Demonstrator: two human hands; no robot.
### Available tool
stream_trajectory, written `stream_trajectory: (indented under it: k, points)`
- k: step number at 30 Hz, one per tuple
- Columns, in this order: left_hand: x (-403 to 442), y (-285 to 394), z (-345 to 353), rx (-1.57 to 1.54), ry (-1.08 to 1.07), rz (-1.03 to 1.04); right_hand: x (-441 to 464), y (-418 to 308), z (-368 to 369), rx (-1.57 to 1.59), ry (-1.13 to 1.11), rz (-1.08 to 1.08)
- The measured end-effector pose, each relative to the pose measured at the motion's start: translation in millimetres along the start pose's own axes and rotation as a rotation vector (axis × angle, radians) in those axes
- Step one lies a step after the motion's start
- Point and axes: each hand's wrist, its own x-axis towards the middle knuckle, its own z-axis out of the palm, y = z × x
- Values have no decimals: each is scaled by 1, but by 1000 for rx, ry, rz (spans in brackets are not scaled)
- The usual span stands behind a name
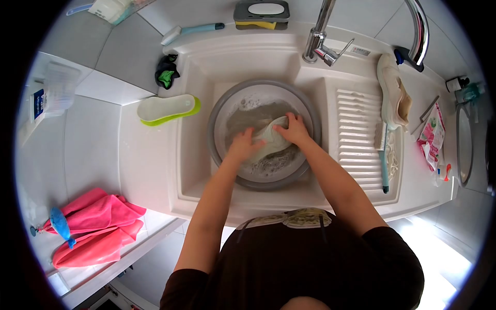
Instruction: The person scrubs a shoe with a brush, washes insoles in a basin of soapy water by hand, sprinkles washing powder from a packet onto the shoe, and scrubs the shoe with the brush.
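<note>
Left arm (209, 219), bare, extended forward, angled inward; bare left hand (245, 146), fingers spread, slightly blurred. Right arm (337, 181), bare, slanting more sharply inward; bare right hand (294, 130), fingers curled.

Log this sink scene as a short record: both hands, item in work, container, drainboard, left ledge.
Right hand: fingers on the item's edge
Left hand: at the item's other side, blurred; grip unclear
Item: pale shoe, apparently, partly in cloudy, sudsy water
Container: grey-rimmed basin, inside the sink
Drainboard: beige shoe and scrub brush along its right side
Left ledge: lime-edged insole
</note>
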Motion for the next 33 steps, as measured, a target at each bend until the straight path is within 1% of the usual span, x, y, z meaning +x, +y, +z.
stream_trajectory:
  k: [1, 2, 3, 4, 5, 6, 8, 9, 11, 12, 14, 15, 17, 18, 20, 21, 23, 24, 26, 27, 29, 30, 32, 33]
  points:
    - [-14, 15, 0, 200, -1, 28, -3, -5, 0, -13, 6, 37]
    - [-22, 24, 5, 204, 3, 29, -4, -8, -1, -27, 14, 73]
    - [-29, 31, 10, 355, 29, 38, -4, -5, 3, -24, 16, 70]
    - [-33, 34, 13, 506, 55, 46, -3, 3, 11, -197, 61, -136]
    - [-31, 32, 17, 509, 57, 48, -3, 11, 19, -371, 107, -342]
    - [-26, 26, 24, 506, 70, 27, -12, 8, 17, -370, 110, -341]
    - [-21, 23, 30, 499, 84, 11, -35, -4, 7, -610, -27, -514]
    - [-20, 23, 31, 522, 86, 26, -37, -5, 6, -613, -28, -512]
    - [-18, 21, 36, 544, 91, 36, -38, -9, 7, -621, -172, -378]
    - [-16, 23, 39, 606, 101, 36, -36, -11, 9, -620, -169, -380]
    - [-11, 23, 41, 670, 110, 37, -31, -12, 17, -683, -224, -271]
    - [-12, 23, 39, 664, 114, 41, -28, -13, 20, -682, -226, -270]
    - [-9, 18, 43, 661, 114, 37, -22, -14, 27, -810, -207, -299]
    - [-2, 11, 48, 677, 127, 33, -16, -7, 37, -806, -211, -303]
    - [5, 6, 48, 695, 137, 23, -3, 10, 59, -886, -4, -404]
    - [6, 7, 47, 696, 128, 25, -2, 8, 59, -882, -11, -404]
    - [6, 12, 40, 697, 109, 29, -5, -7, 48, -925, -151, -331]
    - [7, 17, 31, 679, 81, 39, -5, -16, 41, -921, -157, -326]
    - [14, 16, 27, 660, 42, 49, -5, -30, 31, -800, -326, -237]
    - [20, 13, 26, 670, 47, 56, -3, -33, 32, -796, -331, -233]
    - [32, 6, 26, 683, 44, 61, 1, -35, 37, -916, -279, -230]
    - [37, 2, 27, 699, 30, 50, 4, -30, 43, -911, -288, -226]
    - [43, 0, 28, 717, 9, 43, 19, -12, 68, -788, -221, -188]
    - [47, 0, 27, 731, 5, 34, 27, -1, 83, -785, -223, -183]
